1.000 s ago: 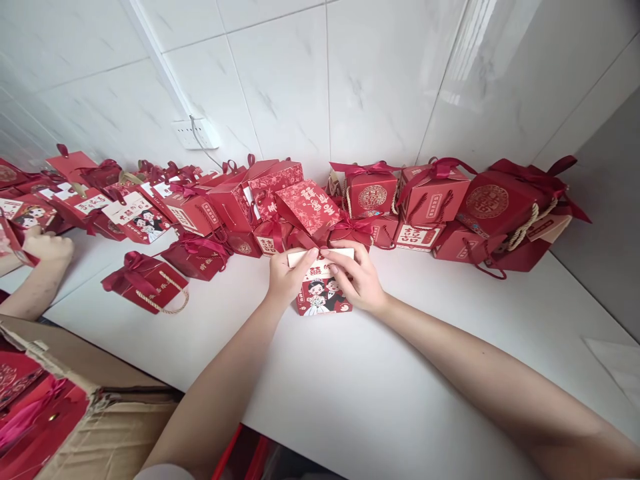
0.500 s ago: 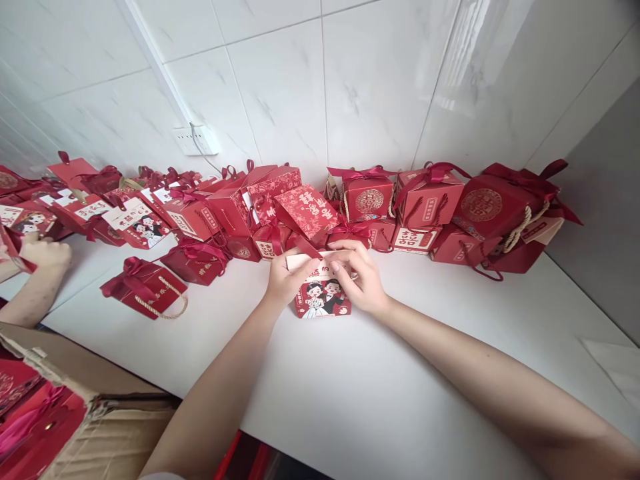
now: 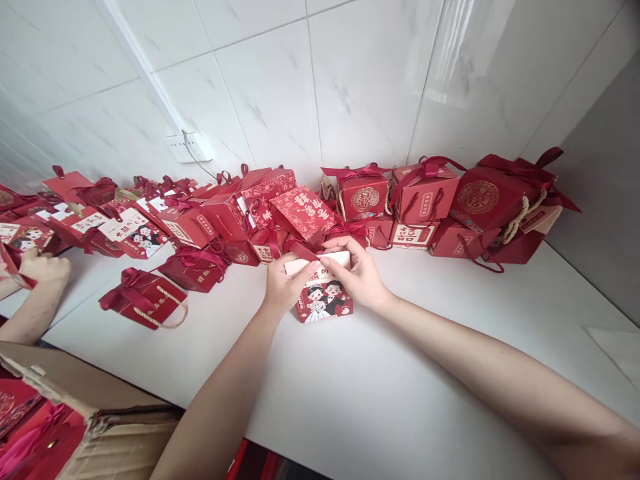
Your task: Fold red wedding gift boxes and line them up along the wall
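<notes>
Between my hands on the white table stands a small red and cream gift box [image 3: 327, 301], printed with a cartoon bride and groom. My left hand [image 3: 287, 283] grips its left side, thumb on the upper front. On the right side, my right hand [image 3: 363, 277] holds the box with its thumb near the top middle, close to the left thumb. A dark red ribbon [image 3: 303, 251] rises from the top of the box by my left fingers. The back of the box and some fingertips are hidden.
Red gift boxes [image 3: 367, 197] are stacked along the tiled wall. A ribboned box with a rope handle [image 3: 145, 298] stands to the left. An open cardboard carton [image 3: 125, 440] sits at lower left. Another person's hand [image 3: 45, 270] works at the far left.
The view has shifted slightly. My thumbs have come closer together at the top of the box, and its cream upper edge looks flatter and more closed. Both hands keep their hold.
</notes>
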Action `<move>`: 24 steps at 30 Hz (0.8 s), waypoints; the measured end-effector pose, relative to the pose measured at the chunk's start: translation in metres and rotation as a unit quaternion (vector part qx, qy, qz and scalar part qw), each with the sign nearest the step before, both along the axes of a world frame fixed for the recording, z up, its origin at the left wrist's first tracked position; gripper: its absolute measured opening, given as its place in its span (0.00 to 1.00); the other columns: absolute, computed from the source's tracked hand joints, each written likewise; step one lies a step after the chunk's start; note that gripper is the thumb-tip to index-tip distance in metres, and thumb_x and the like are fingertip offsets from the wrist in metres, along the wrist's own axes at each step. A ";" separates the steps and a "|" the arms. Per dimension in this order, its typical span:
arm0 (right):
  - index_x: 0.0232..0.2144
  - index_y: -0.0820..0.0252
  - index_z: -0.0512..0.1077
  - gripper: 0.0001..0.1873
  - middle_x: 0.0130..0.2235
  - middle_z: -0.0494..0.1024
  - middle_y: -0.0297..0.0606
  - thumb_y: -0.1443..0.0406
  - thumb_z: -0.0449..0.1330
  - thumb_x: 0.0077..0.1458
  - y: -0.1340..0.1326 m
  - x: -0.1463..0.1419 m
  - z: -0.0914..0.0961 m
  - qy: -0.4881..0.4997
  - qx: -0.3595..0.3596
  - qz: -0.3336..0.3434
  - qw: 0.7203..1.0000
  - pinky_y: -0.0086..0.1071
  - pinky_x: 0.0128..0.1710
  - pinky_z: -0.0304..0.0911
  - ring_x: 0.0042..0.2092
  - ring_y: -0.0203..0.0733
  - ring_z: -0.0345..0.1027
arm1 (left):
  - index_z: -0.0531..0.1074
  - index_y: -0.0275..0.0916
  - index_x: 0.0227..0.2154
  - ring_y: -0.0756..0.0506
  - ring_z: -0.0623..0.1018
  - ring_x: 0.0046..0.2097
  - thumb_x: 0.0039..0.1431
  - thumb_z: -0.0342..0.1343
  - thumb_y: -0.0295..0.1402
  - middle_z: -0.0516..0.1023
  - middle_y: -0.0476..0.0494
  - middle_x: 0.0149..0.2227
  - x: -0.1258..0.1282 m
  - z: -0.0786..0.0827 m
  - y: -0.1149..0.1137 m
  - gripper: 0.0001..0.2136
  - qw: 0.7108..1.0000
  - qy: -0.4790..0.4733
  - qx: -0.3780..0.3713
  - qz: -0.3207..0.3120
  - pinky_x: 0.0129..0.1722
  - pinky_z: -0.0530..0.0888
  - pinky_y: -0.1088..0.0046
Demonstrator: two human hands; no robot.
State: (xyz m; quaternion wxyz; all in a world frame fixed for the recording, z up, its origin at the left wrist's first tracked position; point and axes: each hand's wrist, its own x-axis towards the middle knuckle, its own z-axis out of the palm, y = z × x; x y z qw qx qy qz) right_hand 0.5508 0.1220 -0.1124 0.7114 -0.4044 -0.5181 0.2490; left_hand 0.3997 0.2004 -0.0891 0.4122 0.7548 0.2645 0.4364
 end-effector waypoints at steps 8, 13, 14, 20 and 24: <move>0.45 0.56 0.75 0.16 0.42 0.78 0.37 0.55 0.66 0.58 -0.004 0.004 0.009 0.004 -0.025 0.025 0.999 0.31 0.36 0.69 0.38 0.40 0.72 | 0.77 0.35 0.27 0.51 0.71 0.26 0.54 0.66 0.40 0.74 0.49 0.24 0.000 0.001 0.000 0.12 0.999 -0.010 -0.029 -0.031 0.26 0.67 0.77; 0.43 0.57 0.76 0.18 0.40 0.79 0.37 0.52 0.66 0.57 -0.003 0.007 0.014 0.008 -0.042 0.043 0.998 0.33 0.35 0.69 0.36 0.40 0.72 | 0.77 0.35 0.29 0.51 0.71 0.27 0.56 0.64 0.41 0.74 0.49 0.24 0.001 0.003 0.001 0.12 0.999 -0.017 -0.030 -0.040 0.26 0.67 0.77; 0.43 0.57 0.75 0.18 0.40 0.79 0.37 0.53 0.68 0.55 -0.003 0.008 0.014 0.004 -0.039 0.044 0.998 0.33 0.36 0.69 0.37 0.40 0.72 | 0.77 0.35 0.28 0.51 0.70 0.26 0.56 0.64 0.41 0.74 0.49 0.24 0.001 0.003 0.001 0.12 0.999 -0.013 -0.019 -0.038 0.26 0.67 0.77; 0.44 0.59 0.77 0.21 0.39 0.81 0.38 0.55 0.70 0.51 -0.001 0.011 0.015 0.029 -0.054 0.091 0.994 0.33 0.37 0.70 0.36 0.40 0.73 | 0.73 0.35 0.23 0.51 0.70 0.25 0.53 0.66 0.40 0.72 0.49 0.22 -0.001 0.002 0.004 0.14 0.999 -0.005 -0.029 -0.044 0.24 0.66 0.77; 0.48 0.59 0.77 0.23 0.38 0.81 0.37 0.56 0.70 0.52 -0.001 0.013 0.015 0.037 -0.057 0.095 0.993 0.32 0.34 0.69 0.34 0.38 0.73 | 0.73 0.35 0.23 0.50 0.72 0.26 0.51 0.68 0.40 0.74 0.49 0.23 -0.001 -0.002 0.005 0.14 0.996 -0.022 -0.075 -0.047 0.25 0.68 0.77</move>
